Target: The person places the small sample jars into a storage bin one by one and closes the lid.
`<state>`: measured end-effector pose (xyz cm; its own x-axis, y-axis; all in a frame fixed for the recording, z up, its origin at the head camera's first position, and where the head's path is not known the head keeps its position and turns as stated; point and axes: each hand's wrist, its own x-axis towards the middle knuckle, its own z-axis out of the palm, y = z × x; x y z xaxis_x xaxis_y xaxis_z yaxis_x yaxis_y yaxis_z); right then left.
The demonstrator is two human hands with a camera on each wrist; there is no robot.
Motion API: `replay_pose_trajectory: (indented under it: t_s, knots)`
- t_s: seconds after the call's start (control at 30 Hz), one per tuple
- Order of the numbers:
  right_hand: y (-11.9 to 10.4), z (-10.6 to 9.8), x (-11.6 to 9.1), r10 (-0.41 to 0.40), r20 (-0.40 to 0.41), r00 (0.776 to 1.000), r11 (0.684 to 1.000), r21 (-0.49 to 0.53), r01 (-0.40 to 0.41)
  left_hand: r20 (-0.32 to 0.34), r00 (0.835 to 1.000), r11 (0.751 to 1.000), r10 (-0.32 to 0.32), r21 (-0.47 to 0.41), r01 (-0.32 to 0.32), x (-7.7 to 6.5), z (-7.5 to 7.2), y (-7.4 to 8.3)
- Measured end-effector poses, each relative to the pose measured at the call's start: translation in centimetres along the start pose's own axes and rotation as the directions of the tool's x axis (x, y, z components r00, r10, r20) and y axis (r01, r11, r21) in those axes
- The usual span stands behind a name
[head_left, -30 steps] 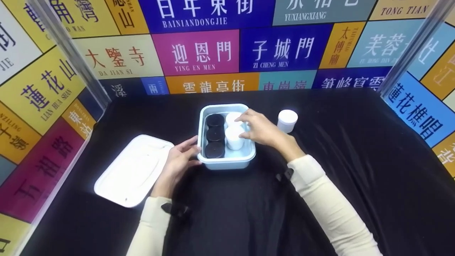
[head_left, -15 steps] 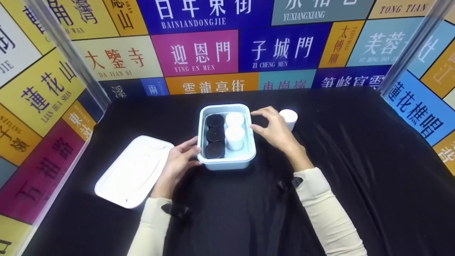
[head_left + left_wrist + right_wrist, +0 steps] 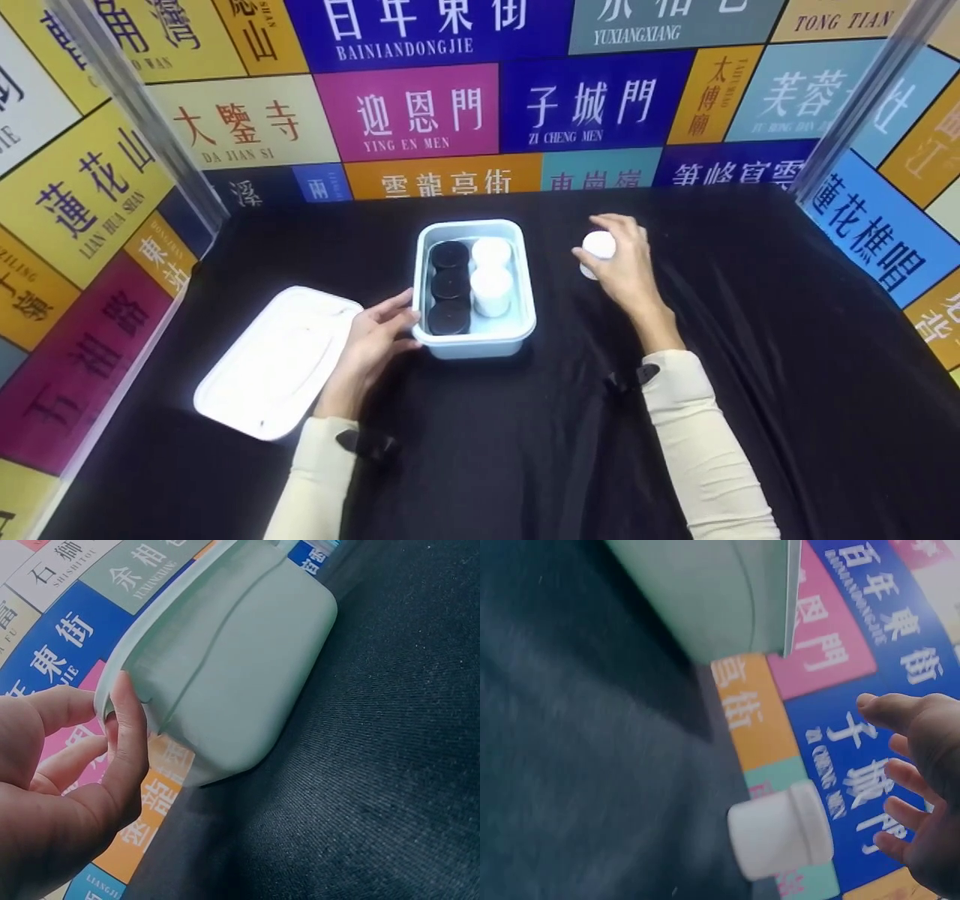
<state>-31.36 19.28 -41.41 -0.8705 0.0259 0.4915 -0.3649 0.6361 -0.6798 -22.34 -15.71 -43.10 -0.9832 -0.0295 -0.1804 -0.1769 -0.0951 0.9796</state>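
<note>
A pale blue plastic food container stands at the middle of the table. Along its left side is a row of black-topped jars; two white jars sit to their right. With thumb and fingers at the rim, my left hand holds the container's left side; the left wrist view shows these fingertips on the lip. To the right of the container, my right hand is around another white jar. Its spread fingers look apart from that jar in the right wrist view.
The white container lid lies at the left, partly behind the left hand. Black cloth covers the table. Printed panels and clear corner posts border the back and sides.
My right hand has let go of the white jar inside the container and moved right to the white jar outside it. My left hand has stayed at the container's rim.
</note>
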Motion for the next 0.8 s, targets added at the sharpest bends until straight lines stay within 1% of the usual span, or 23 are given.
replay_pose_trajectory:
  t_s: [0.23, 0.37, 0.47, 0.6, 0.8]
  knots:
    - [1.9, 0.0, 0.0, 0.083, -0.024, 0.996, 0.996, 0.019, -0.083, -0.010, 1.000, 1.000, 0.005, -0.010, -0.005, -0.1, -0.1, 0.1]
    - [2.9, 0.2, -0.1, 0.155, -0.021, 0.988, 0.987, 0.044, -0.154, -0.008, 1.000, 1.000, 0.009, -0.014, -0.009, -0.1, -0.1, 0.0]
    - [3.7, 0.3, -0.1, 0.228, 0.016, 0.974, 0.972, 0.055, -0.228, -0.004, 1.000, 1.000, 0.013, -0.019, -0.013, -0.1, 0.0, -0.1]
    - [4.6, 0.6, -0.1, 0.312, 0.080, 0.947, 0.946, 0.072, -0.317, 0.000, 1.000, 1.000, 0.018, -0.023, -0.018, 0.0, 0.0, -0.1]
    - [5.5, 1.3, -0.1, 0.380, 0.110, 0.918, 0.898, 0.192, -0.395, 0.001, 1.000, 0.999, 0.014, -0.038, -0.014, -0.1, 0.0, -0.2]
